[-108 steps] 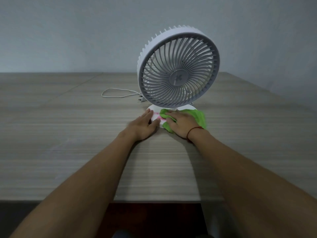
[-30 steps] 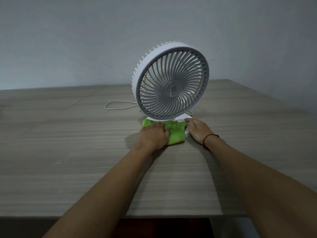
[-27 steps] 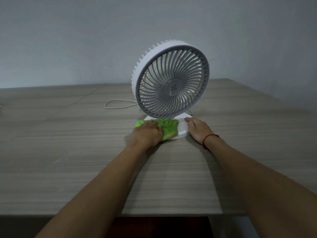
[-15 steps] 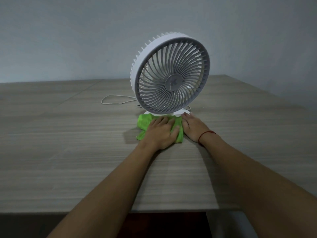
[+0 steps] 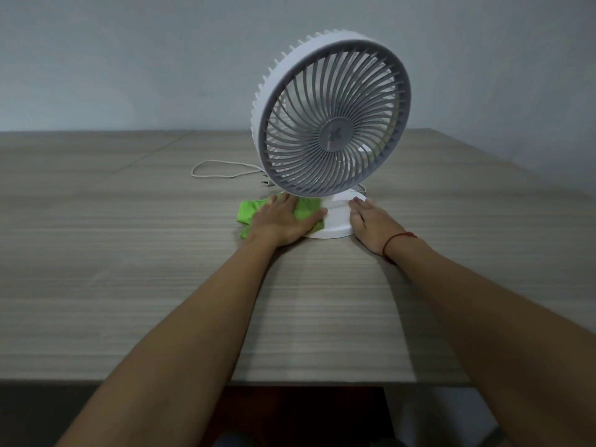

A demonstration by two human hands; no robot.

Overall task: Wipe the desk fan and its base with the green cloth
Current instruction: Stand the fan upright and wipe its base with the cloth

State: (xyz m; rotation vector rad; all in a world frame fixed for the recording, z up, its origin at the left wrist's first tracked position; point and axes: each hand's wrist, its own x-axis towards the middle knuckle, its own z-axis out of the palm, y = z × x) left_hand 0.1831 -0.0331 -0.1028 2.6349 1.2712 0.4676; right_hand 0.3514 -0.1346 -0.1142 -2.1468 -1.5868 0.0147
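A white desk fan (image 5: 332,124) with a grey front grille stands upright on a round white base (image 5: 337,221) on the wooden table. My left hand (image 5: 283,221) lies flat on the green cloth (image 5: 250,211), pressing it onto the left part of the base. Part of the cloth trails onto the table to the left. My right hand (image 5: 371,221) rests flat against the right edge of the base, fingers together, holding nothing. A red string circles my right wrist.
The wooden table (image 5: 129,269) runs to a grey wall behind. The fan's white cord (image 5: 222,171) loops on the table behind and left of the fan. The table's front edge (image 5: 290,382) lies near my elbows.
My left hand has slid the green cloth leftward across the base, uncovering its front. My right hand stays at the base's right edge. The cloth passed from my right hand to my left earlier.
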